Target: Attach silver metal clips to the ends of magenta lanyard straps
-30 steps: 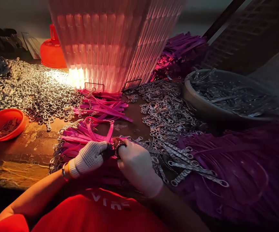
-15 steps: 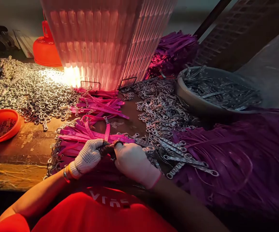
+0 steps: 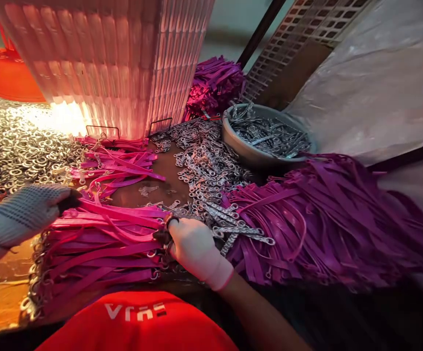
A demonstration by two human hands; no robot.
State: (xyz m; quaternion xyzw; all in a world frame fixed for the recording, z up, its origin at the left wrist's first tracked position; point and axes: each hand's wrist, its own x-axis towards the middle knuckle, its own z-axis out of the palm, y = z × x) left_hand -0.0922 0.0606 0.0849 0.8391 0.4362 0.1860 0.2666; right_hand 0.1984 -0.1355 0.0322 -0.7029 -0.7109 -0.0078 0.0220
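Note:
My left hand [image 3: 24, 214], in a pale knitted glove with dark dots and dark fingertips, is at the left edge of a pile of pink straps [image 3: 105, 248]. Its fingers are pressed together beside the upper straps; what they pinch, if anything, is hidden. At the right ends of the same straps is my right hand [image 3: 196, 248], in a pale glove with dark coverings on the fingertips. These fingers are curled closed, and I cannot make out what lies between them. Metal rings [image 3: 31, 292] line the pile's left side.
Chain pieces [image 3: 207, 170] with ring ends spread along the middle. A grey basin [image 3: 233, 139] of chains stands behind. Purple straps [image 3: 328, 219] heap at right. Metal fittings [image 3: 21, 156] lie under an orange-red lamp [image 3: 13, 75] at left, beside a translucent ribbed panel [image 3: 123, 63].
My hands, close together before, are now apart: the left has moved out to the left, while the right stays at the strap ends. The view has turned to the right.

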